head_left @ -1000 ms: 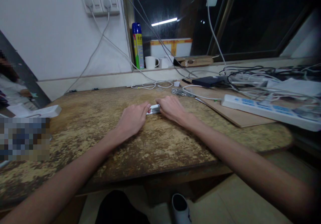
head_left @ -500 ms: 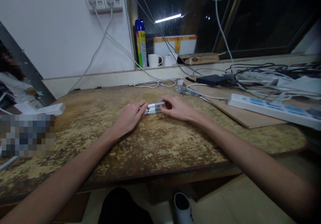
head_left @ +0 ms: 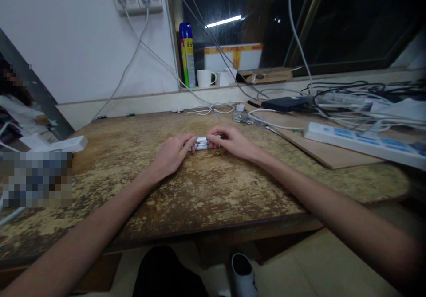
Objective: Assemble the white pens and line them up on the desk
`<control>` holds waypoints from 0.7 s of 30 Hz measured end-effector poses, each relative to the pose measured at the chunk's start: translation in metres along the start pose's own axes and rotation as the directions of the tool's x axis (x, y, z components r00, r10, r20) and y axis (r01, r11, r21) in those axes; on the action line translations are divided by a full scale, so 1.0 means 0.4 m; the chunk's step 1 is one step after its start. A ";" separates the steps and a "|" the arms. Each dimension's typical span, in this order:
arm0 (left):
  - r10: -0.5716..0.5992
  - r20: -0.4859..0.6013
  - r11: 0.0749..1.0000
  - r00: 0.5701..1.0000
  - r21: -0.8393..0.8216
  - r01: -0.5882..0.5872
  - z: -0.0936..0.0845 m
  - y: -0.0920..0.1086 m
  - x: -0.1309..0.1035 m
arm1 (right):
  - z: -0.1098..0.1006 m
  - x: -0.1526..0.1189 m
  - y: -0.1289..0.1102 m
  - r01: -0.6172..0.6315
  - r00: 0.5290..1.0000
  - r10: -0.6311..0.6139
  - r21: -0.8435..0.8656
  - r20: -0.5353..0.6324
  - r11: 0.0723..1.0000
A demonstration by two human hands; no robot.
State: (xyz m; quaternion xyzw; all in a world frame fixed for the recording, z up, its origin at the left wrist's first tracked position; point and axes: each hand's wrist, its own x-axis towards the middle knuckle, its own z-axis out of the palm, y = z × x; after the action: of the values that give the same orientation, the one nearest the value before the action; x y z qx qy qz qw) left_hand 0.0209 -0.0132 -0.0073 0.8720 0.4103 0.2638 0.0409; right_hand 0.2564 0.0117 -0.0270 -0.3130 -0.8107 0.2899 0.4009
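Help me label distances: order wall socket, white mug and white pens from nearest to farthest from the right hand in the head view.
1. White pens, at the right hand's fingertips
2. White mug, on the windowsill
3. Wall socket, upper left

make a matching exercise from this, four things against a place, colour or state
1. pens
2. spray can
3. mug
4. long power strip

A. plain white, handle to the right
B. far right, white with blue patches
C. between the left hand and the right hand
D. upright, blue cap

Pairs: 1-C, 2-D, 3-A, 4-B
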 end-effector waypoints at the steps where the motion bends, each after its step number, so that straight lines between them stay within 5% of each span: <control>1: 0.003 0.001 1.000 1.000 0.003 -0.003 0.000 0.001 0.000 | 0.002 0.000 0.001 -0.005 1.000 0.005 0.022 0.000 1.000; 21: 0.002 0.014 1.000 1.000 -0.007 -0.002 0.009 0.008 -0.002 | 0.008 0.003 -0.001 -0.029 0.999 0.031 0.096 -0.020 0.995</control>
State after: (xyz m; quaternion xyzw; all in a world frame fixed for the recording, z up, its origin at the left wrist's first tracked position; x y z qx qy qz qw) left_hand 0.0244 -0.0154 -0.0099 0.8740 0.4084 0.2593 0.0465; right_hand 0.2531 0.0116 -0.0281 -0.3086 -0.7866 0.3311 0.4200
